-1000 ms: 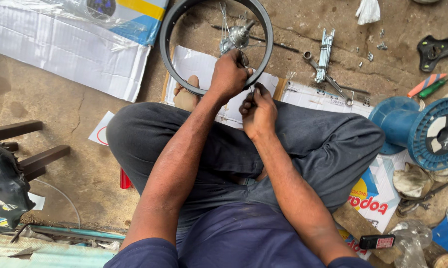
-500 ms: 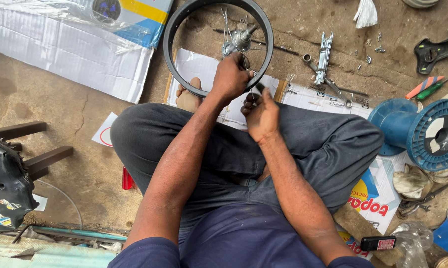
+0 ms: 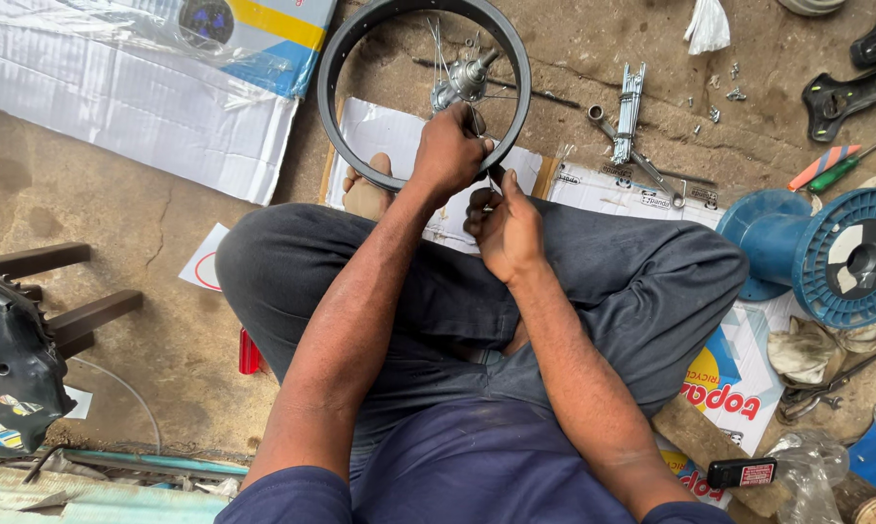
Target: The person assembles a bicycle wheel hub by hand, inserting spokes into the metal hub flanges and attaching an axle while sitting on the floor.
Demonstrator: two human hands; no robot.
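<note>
Bare concrete floor [image 3: 147,243] under me, gritty and cracked, with flattened cardboard [image 3: 399,136] spread at the far side as a work mat. I'm sitting cross-legged, and the small black wheel rim [image 3: 346,58] lies flat on that cardboard just past my knees, close enough to work without leaning. My left hand [image 3: 447,155] is clamped over the near edge of the rim, fingers curled shut around it, I'd say to keep the wheel from turning. The hub [image 3: 467,76] sits just beyond those knuckles, loose spokes [image 3: 438,44] fanning off it. My right hand [image 3: 504,228] is nearer me, touching the left, closed tight around something thin and dark; I can't tell what, it's mostly hidden in the fist. Off to the right, a spanner [image 3: 642,165] lies within reach, and farther right a blue spool [image 3: 826,252] lies on its side. On the left, a dark stool [image 3: 40,291] stands well apart.
</note>
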